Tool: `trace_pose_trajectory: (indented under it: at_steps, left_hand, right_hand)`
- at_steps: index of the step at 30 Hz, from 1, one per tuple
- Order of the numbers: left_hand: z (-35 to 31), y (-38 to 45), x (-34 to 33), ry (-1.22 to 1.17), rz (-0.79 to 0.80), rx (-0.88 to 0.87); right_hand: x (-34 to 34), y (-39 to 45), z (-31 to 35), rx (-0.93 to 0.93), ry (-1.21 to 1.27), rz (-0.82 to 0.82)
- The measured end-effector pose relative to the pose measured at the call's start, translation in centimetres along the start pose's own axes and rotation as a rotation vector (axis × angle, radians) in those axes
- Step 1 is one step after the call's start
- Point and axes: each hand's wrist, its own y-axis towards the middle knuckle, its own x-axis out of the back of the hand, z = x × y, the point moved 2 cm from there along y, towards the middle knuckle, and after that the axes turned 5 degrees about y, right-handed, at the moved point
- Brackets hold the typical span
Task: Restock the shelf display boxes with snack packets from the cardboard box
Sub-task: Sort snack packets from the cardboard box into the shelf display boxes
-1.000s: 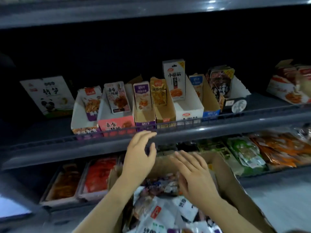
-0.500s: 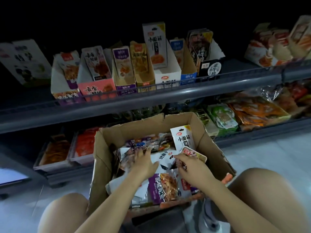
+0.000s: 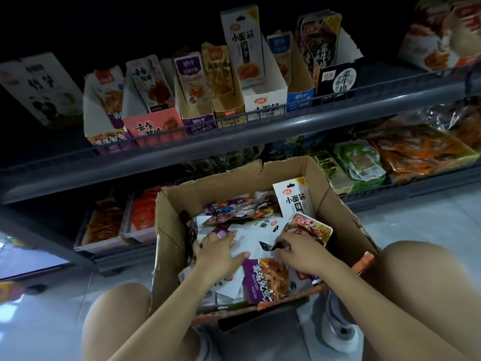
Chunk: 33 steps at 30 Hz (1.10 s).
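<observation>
We reach both bare forearms forward and down between our bent, bare knees. Our left hand (image 3: 217, 252) lies palm-down, fingers spread and nearly straight, thumb angled toward the right. Our right hand (image 3: 299, 252) sits just beside it, knuckles up, fingers curled in a pinch at the fingertips.

Single head-worn wide-angle view, looking forward and steeply down from above a crouched person's knees. Cardboard box (image 3: 260, 230) sits close, centre frame, on the floor between the knees. Beyond it, the shelf rail (image 3: 234, 136) crosses the frame, bowed by lens distortion; display boxes (image 3: 265, 97) stand farther off. No second view supplied.
</observation>
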Motion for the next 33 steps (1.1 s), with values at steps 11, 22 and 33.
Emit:
trace_pose_trajectory:
  at_steps: [11,22,33]
  left_hand:
    - [1.3,0.4,0.9,-0.827,-0.117,0.166]
    - [1.0,1.1,1.5,-0.958,0.109,0.145]
    - [-1.2,0.0,2.6,-0.782,0.131,-0.1]
  right_hand:
    - [0.2,-0.3,0.3,-0.003,0.074,-0.017]
    - [0.2,-0.3,0.3,-0.015,0.075,-0.008]
    - [0.2,-0.1,0.0,-0.029,0.097,-0.057]
